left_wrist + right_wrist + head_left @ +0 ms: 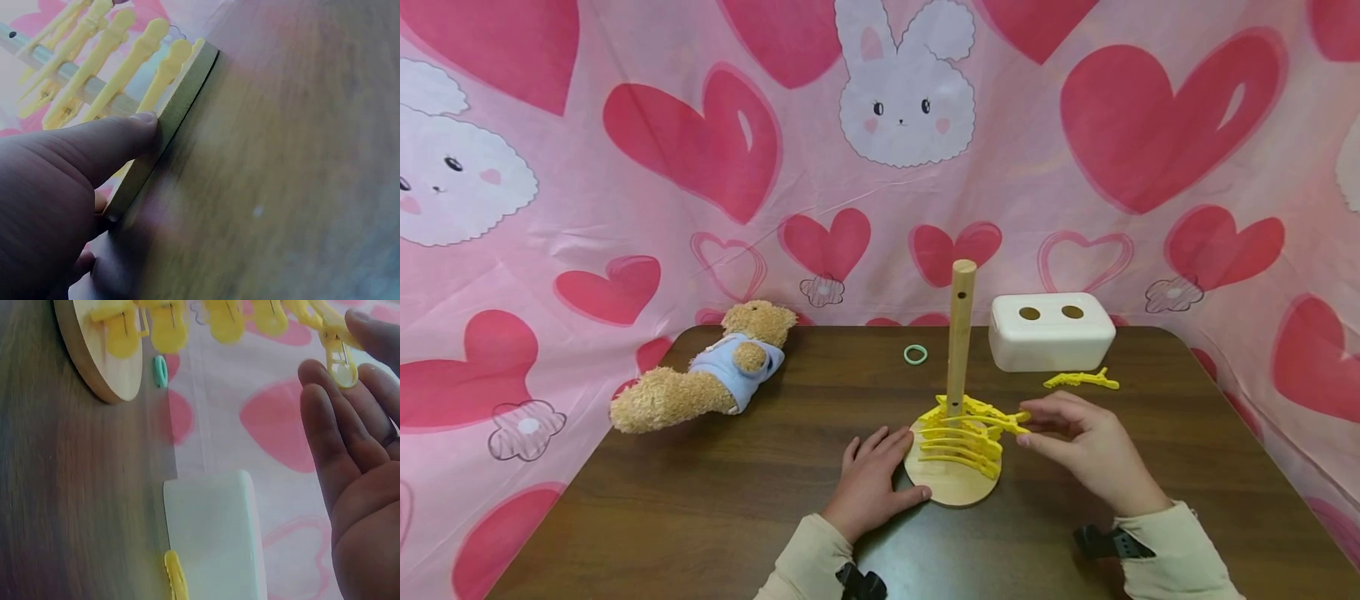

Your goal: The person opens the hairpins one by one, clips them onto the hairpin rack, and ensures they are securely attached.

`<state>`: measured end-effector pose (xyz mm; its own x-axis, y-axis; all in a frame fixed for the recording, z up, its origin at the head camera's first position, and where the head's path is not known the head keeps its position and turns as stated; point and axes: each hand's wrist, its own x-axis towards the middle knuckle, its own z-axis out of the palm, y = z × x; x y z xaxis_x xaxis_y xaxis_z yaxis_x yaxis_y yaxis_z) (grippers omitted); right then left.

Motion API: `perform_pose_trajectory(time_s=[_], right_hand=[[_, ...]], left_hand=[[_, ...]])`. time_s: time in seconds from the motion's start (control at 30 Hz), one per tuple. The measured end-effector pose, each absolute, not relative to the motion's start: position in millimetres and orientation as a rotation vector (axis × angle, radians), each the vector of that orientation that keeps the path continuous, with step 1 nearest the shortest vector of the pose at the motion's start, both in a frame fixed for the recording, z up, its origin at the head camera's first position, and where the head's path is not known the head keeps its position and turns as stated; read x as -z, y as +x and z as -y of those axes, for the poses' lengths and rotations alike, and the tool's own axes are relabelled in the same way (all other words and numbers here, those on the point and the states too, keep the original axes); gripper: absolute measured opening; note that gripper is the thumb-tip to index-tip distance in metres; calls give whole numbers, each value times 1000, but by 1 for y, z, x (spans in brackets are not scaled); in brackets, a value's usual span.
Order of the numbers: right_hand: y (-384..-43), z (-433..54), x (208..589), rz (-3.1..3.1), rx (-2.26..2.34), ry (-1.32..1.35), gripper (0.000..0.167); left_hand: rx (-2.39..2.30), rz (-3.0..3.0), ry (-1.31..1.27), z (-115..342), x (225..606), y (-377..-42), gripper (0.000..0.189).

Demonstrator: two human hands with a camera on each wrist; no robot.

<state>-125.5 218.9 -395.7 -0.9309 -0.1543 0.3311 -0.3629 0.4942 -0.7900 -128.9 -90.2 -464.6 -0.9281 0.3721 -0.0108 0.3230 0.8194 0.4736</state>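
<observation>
A wooden post (958, 342) rises from a round wooden base (951, 493) in front of me. Several yellow alligator hair clips (962, 458) are attached one above another low on the post. My right hand (1097, 454) pinches the handle end of the topmost yellow clip (341, 359) between thumb and fingers; its jaws reach to the post. On the left, my left hand (872, 487) rests against the base with fingers extended along its edge. Its thumb (134, 131) presses the rim in the left wrist view.
A white box (1052, 346) with two round holes stands at the back right, another yellow clip (1081, 380) lying before it. A green ring (915, 355) lies behind the post. Over at the left, a teddy bear (722, 375) in blue clothing lies on the brown table (715, 517).
</observation>
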Motion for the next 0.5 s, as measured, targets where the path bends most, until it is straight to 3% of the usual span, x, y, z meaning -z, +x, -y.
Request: perform_pose_trajectory(time_s=[0.5], right_hand=[[-123, -206, 395, 2409, -1392, 519, 30]], left_hand=[[-716, -2912, 569, 90, 464, -129, 83]])
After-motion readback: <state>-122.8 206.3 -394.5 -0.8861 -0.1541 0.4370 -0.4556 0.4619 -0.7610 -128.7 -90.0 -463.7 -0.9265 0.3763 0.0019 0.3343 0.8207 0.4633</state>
